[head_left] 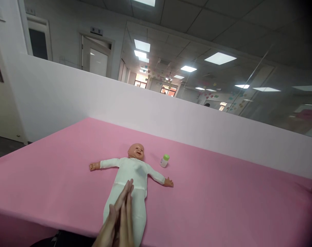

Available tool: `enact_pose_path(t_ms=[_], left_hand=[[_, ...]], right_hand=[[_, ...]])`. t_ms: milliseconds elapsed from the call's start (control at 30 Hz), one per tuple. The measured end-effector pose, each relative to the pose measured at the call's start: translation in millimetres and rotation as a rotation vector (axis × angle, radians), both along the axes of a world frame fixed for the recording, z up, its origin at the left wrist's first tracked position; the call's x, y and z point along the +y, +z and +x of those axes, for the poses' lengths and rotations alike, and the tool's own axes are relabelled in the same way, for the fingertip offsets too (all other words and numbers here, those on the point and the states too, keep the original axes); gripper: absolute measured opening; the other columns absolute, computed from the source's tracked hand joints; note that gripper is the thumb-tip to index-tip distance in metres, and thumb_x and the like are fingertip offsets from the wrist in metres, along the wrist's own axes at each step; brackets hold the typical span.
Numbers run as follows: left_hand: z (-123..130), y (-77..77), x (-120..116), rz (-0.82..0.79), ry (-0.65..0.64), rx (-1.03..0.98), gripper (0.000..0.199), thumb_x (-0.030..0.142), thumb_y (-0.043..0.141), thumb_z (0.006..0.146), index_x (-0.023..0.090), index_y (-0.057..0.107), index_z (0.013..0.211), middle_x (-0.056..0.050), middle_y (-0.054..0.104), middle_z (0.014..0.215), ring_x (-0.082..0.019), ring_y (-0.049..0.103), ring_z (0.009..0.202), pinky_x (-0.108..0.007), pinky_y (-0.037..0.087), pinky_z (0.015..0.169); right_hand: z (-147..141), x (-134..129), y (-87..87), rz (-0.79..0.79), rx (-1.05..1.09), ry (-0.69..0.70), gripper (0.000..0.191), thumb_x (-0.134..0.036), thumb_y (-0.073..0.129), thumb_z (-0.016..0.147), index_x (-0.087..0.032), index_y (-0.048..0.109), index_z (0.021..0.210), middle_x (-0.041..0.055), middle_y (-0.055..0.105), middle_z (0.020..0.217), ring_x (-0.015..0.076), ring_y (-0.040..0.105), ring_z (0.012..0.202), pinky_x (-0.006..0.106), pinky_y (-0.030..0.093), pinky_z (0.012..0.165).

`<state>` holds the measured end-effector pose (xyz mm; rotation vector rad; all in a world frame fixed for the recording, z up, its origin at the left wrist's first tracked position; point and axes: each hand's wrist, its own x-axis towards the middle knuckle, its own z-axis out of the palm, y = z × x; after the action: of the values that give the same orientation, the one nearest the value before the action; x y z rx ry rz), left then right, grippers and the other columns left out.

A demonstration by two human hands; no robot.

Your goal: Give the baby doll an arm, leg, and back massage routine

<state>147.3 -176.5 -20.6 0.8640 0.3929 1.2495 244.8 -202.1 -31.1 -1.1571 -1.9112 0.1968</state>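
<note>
Pink worktop [217, 199] spreads beneath the doll [132, 175], lying face up; the capped bottle [165, 161] stands near the doll's head; left hand [110, 219] and right hand [126, 219] meet, palms facing, above its legs, probably best flat and evenly aligned.

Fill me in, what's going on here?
A person has their left hand and right hand palms facing, fingers together, above the doll; neither holds anything visible. Whether they touch it is unclear. The doll lies face up on the pink table, arms spread. The bottle stands on the table, right of the doll's head as the person sees it, with neither hand on it.
</note>
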Motion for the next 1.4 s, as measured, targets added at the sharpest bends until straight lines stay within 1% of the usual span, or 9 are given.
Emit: enact_pose_path(t_ms=[133, 200, 333, 500, 633, 767, 900, 1167, 1400], left_hand=[[-14, 31.6, 47, 0.023, 0.143, 0.199, 0.067, 0.071, 0.036, 0.102, 0.036, 0.046, 0.158, -0.004, 0.040, 0.167, -0.031, 0.035, 0.155, -0.055, 0.025, 0.128], [-16, 48.2, 79, 0.141, 0.254, 0.354, 0.064, 0.067, 0.048, 0.101, 0.031, 0.053, 0.153, -0.007, 0.047, 0.162, -0.032, 0.047, 0.147, -0.051, 0.036, 0.123], [-8, 66.2, 148, 0.314, 0.436, 0.698, 0.057, 0.061, 0.061, 0.096, 0.023, 0.066, 0.138, -0.010, 0.066, 0.144, -0.030, 0.062, 0.132, -0.040, 0.048, 0.112], [7, 64.5, 213, 0.273, 0.535, 1.180, 0.045, 0.059, 0.057, 0.097, 0.026, 0.073, 0.123, -0.007, 0.076, 0.125, -0.029, 0.072, 0.112, -0.037, 0.055, 0.090], [14, 51.1, 246, 0.270, 0.562, 1.367, 0.045, 0.055, 0.054, 0.098, 0.027, 0.070, 0.129, -0.007, 0.074, 0.131, -0.030, 0.069, 0.116, -0.039, 0.051, 0.090], [19, 35.5, 269, 0.242, 0.555, 1.390, 0.053, 0.059, 0.049, 0.099, 0.027, 0.066, 0.137, -0.008, 0.069, 0.139, -0.031, 0.065, 0.124, -0.040, 0.049, 0.095], [21, 30.7, 276, 0.248, 0.524, 1.349, 0.049, 0.062, 0.046, 0.099, 0.031, 0.074, 0.125, -0.006, 0.074, 0.130, -0.030, 0.068, 0.118, -0.036, 0.049, 0.088], [25, 36.4, 267, 0.199, 0.574, 1.332, 0.048, 0.065, 0.057, 0.092, 0.029, 0.079, 0.115, -0.007, 0.079, 0.115, -0.030, 0.072, 0.105, -0.031, 0.045, 0.073], [22, 25.6, 275, 0.160, 0.564, 1.296, 0.047, 0.062, 0.053, 0.097, 0.031, 0.080, 0.119, -0.007, 0.081, 0.112, -0.031, 0.073, 0.106, -0.032, 0.047, 0.075]], right_hand=[[31, 47, 21.6, -0.110, 0.292, -0.032, 0.048, -0.052, 0.047, 0.107, -0.025, 0.063, 0.144, 0.0107, 0.068, 0.139, 0.0297, 0.066, 0.127, 0.043, 0.056, 0.104], [52, 84, 41.6, -0.166, 0.360, -0.089, 0.048, -0.056, 0.054, 0.103, -0.022, 0.069, 0.133, 0.0126, 0.071, 0.132, 0.0293, 0.070, 0.117, 0.041, 0.058, 0.098], [88, 165, 70.1, -0.238, 0.342, -0.176, 0.059, -0.063, 0.056, 0.097, -0.019, 0.066, 0.136, 0.0148, 0.070, 0.133, 0.0304, 0.069, 0.114, 0.043, 0.056, 0.097], [105, 242, 63.3, -0.345, 0.287, -0.233, 0.067, -0.065, 0.053, 0.096, -0.019, 0.059, 0.144, 0.0151, 0.069, 0.132, 0.0300, 0.069, 0.113, 0.043, 0.054, 0.097], [108, 280, 42.0, -0.341, 0.373, -0.234, 0.063, -0.064, 0.053, 0.095, -0.018, 0.065, 0.137, 0.0149, 0.067, 0.137, 0.0304, 0.066, 0.121, 0.040, 0.052, 0.101], [109, 303, 20.3, -0.363, 0.485, -0.182, 0.059, -0.068, 0.055, 0.092, -0.021, 0.072, 0.123, 0.0114, 0.073, 0.127, 0.0311, 0.066, 0.121, 0.040, 0.053, 0.100], [111, 312, 8.9, -0.389, 0.537, -0.090, 0.056, -0.067, 0.064, 0.088, -0.021, 0.075, 0.118, 0.0100, 0.075, 0.123, 0.0311, 0.066, 0.121, 0.041, 0.053, 0.102], [113, 315, 7.5, -0.408, 0.583, -0.104, 0.062, -0.059, 0.081, 0.075, -0.018, 0.076, 0.121, 0.0131, 0.073, 0.129, 0.0336, 0.066, 0.124, 0.046, 0.053, 0.106], [114, 314, 7.0, -0.395, 0.548, -0.077, 0.058, -0.064, 0.069, 0.083, -0.020, 0.078, 0.120, 0.0100, 0.077, 0.123, 0.0334, 0.067, 0.123, 0.050, 0.054, 0.105]])
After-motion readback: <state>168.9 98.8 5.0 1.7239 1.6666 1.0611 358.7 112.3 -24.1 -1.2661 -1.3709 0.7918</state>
